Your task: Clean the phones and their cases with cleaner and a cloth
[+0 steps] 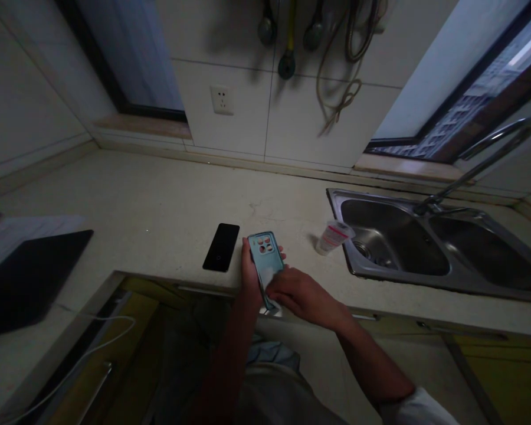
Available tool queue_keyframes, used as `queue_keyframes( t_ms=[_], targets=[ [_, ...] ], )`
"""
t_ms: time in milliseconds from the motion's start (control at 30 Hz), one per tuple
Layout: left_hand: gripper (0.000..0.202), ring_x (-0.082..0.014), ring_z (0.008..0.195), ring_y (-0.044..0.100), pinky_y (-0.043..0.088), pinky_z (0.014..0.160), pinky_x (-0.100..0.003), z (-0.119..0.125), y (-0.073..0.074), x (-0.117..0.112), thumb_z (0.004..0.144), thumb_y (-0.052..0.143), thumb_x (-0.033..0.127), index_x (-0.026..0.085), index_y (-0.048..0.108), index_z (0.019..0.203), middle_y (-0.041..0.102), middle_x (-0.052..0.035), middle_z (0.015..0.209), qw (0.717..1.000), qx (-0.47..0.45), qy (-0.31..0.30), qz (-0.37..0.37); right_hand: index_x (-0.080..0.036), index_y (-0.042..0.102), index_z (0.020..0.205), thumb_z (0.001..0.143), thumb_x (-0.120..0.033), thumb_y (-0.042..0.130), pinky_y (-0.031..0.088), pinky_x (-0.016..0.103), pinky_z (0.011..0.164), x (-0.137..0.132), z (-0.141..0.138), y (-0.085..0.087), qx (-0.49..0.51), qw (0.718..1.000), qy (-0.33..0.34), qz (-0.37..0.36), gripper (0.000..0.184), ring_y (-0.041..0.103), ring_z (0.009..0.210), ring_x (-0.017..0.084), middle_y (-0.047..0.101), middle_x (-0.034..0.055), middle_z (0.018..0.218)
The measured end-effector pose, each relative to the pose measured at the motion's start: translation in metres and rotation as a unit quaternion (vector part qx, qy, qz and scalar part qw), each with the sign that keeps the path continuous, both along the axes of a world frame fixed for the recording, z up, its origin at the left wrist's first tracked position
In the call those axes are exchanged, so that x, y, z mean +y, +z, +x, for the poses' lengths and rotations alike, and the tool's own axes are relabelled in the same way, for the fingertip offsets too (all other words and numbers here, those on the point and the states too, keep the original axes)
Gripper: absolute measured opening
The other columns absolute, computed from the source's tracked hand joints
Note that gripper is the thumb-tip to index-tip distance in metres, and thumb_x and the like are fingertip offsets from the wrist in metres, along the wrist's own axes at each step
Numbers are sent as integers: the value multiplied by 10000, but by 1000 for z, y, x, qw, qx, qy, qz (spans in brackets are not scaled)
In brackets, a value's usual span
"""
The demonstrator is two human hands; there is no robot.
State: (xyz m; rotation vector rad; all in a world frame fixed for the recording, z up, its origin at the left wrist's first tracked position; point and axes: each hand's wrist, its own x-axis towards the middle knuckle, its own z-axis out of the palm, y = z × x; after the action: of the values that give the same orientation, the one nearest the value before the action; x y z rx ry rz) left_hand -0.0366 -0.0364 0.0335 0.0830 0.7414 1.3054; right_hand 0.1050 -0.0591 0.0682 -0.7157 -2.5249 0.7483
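My left hand (248, 269) is closed around a light blue phone case (269, 260), its thumb along the left edge and fingertips showing past the right edge. Round camera openings sit at the top of the case, with warm colour showing through them. Against the lower part of the case, my right hand (304, 294) has its fingers curled and pressed together; whatever they pinch is hidden. A pale patch shows on the case beside those fingers. Just left of my left hand, a black phone (222, 248) lies flat on the pale counter (168, 200).
A clear plastic cup with red print (334, 237) leans at the rim of a double steel sink (393, 236) with a tall faucet (478, 162). Far left lie a dark flat panel (30, 277) and a white cable (101, 339). An outlet (222, 100) is on the wall.
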Motion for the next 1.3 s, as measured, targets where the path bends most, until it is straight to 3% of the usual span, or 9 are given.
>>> queue_keyframes(
  t_ms=[100, 200, 300, 433, 500, 700, 933, 1133, 1300],
  targets=[
    [610, -171, 643, 644, 522, 556, -288, -3, 7, 1, 848, 498, 704, 145, 672, 1018, 701, -89, 850, 1000, 1, -2, 19, -194, 695, 947, 987, -186, 518, 445, 292, 846, -3, 10, 6, -50, 998, 42, -9, 182, 653, 892, 157, 720, 41, 904],
    [524, -118, 574, 577, 458, 487, -223, 0, 7, 4, 788, 674, 609, 142, 654, 1024, 633, -15, 724, 999, -7, -1, 46, -190, 689, 898, 970, -152, 524, 427, 309, 833, 4, 21, 7, -95, 995, 17, 16, 184, 647, 846, 164, 707, 37, 854],
    [421, -89, 526, 539, 447, 497, -200, 3, 3, 7, 715, 812, 439, 134, 651, 956, 578, 31, 635, 999, 7, 20, 46, -173, 692, 880, 953, -147, 508, 440, 314, 755, 17, 34, 5, -91, 992, -77, 49, 200, 631, 782, 183, 685, 58, 807],
    [224, -118, 547, 602, 514, 583, -239, 0, -5, 10, 738, 795, 281, 141, 639, 818, 657, -6, 669, 1000, 1, 8, -15, -194, 687, 1030, 975, -256, 503, 490, 331, 744, 27, 44, 6, 97, 957, -263, 79, 202, 637, 812, 201, 702, 70, 901],
    [181, -158, 591, 652, 552, 650, -292, -2, -9, 10, 757, 761, 271, 144, 643, 810, 690, -30, 693, 999, -16, -19, -35, -215, 676, 1098, 975, -292, 517, 503, 346, 760, 29, 40, 12, 162, 931, -310, 100, 215, 638, 824, 203, 707, 65, 945],
    [74, -208, 792, 718, 566, 848, -370, 5, -7, 10, 828, 613, 187, 147, 675, 835, 728, -46, 770, 997, -78, -15, 12, -178, 692, 1073, 978, -233, 487, 492, 352, 794, 47, 8, 12, 116, 958, -233, 121, 233, 608, 890, 222, 670, 95, 929],
    [423, -264, 1025, 686, 544, 909, -383, 8, -4, 9, 934, 502, 538, 150, 670, 907, 733, -96, 913, 996, -89, -6, 26, -153, 696, 1126, 935, -125, 490, 440, 325, 807, 61, -18, -6, -96, 966, -203, 130, 283, 549, 912, 230, 647, 117, 963],
    [569, -274, 1085, 660, 541, 922, -366, 13, -1, 12, 918, 460, 646, 140, 684, 1049, 728, -109, 965, 997, -70, -25, 16, -137, 680, 1164, 910, -67, 450, 452, 338, 840, 51, -26, -3, -27, 977, -175, 122, 349, 543, 958, 235, 635, 131, 1004],
    [669, -243, 1125, 646, 513, 972, -354, 13, 0, 16, 992, 241, 605, 114, 646, 1201, 716, -132, 1056, 998, -56, -28, 32, -180, 687, 1128, 916, -78, 477, 454, 330, 792, 43, -27, -4, 24, 979, -139, 145, 316, 542, 921, 222, 627, 101, 965]
  ],
)
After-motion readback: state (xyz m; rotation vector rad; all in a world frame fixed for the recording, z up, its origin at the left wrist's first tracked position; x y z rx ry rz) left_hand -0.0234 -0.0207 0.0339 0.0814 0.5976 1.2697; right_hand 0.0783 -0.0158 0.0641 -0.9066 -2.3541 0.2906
